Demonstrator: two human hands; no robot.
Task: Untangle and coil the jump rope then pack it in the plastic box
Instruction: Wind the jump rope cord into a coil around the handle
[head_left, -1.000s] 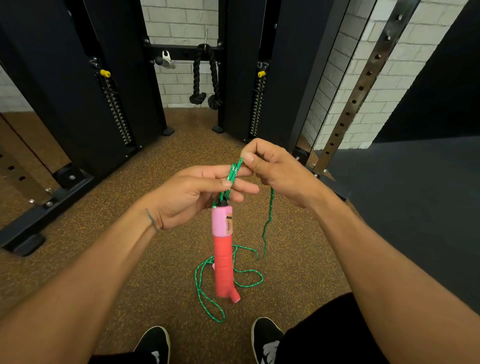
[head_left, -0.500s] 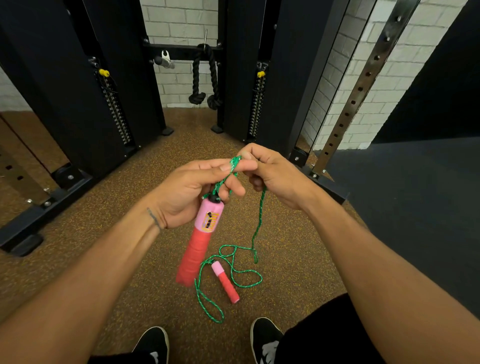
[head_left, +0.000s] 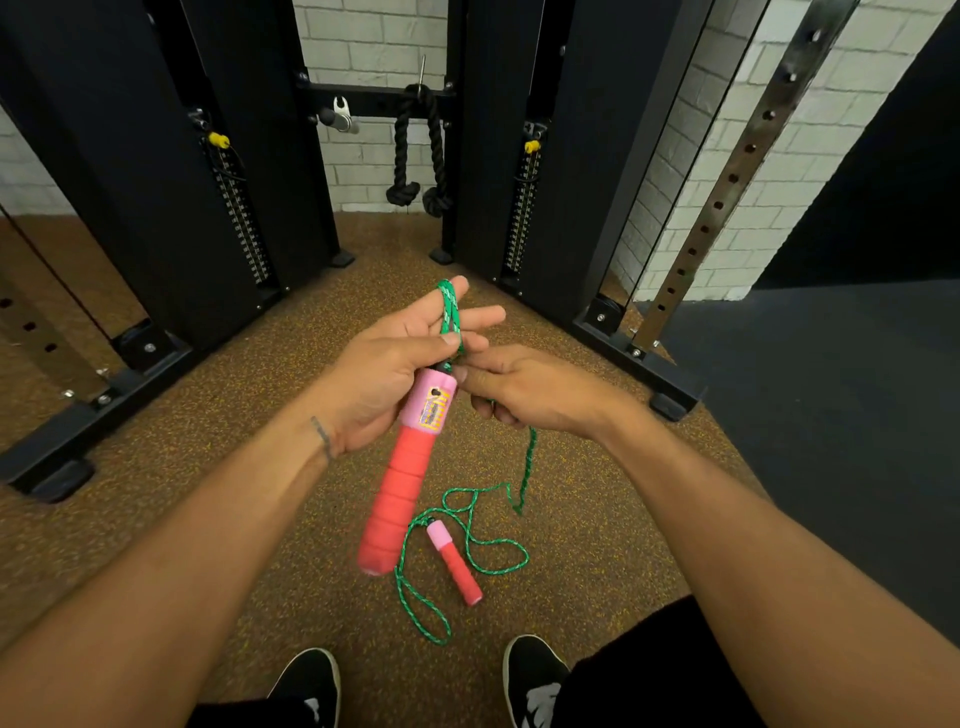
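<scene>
At frame centre a loop of the green jump rope (head_left: 450, 312) is being pinched under the thumb of the left hand (head_left: 384, 374) — that grip's fingers half spread. The pink handle (head_left: 410, 467) is hanging just below. The cord is being clasped in the curled grip of the right hand (head_left: 540, 389) — slack and the second handle (head_left: 454, 564) are lying on the floor (head_left: 182, 452), lower centre.

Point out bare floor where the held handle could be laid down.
Bare brown floor lies between the left rack base and the left forearm; the dark mat right of the rack is free too. Crowded: rope loops and the second handle ahead of the shoes.
</scene>
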